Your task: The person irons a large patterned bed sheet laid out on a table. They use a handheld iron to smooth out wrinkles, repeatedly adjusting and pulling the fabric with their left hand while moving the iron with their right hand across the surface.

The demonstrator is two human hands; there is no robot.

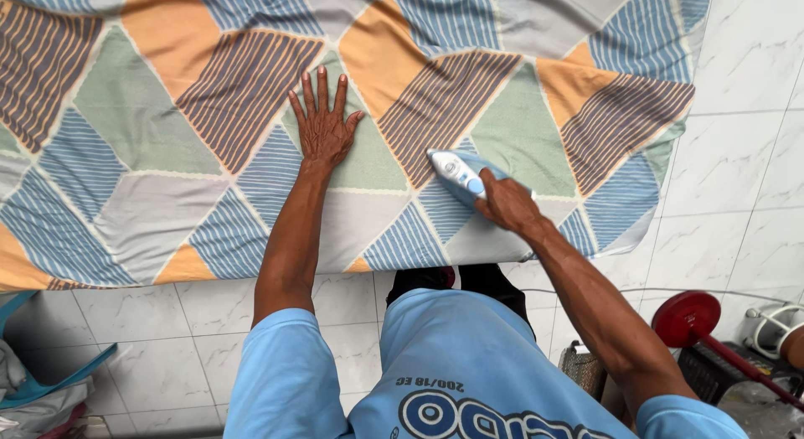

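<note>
Light-blue shirt (469,364) fills the bottom of my view, both arms reaching forward over it. Left hand (324,125) lies flat and open, fingers spread, pressing on the patterned sheet (151,137) — stripes and blocks of orange, green, grey and blue. Right hand (507,203) is closed around the handle of a blue-and-white iron (456,171), which sits on the sheet just right of my left hand, nose pointing left. White marble-look floor tiles (745,154) on the right; a red disc on a red rod (688,318) lies low at right.
</note>
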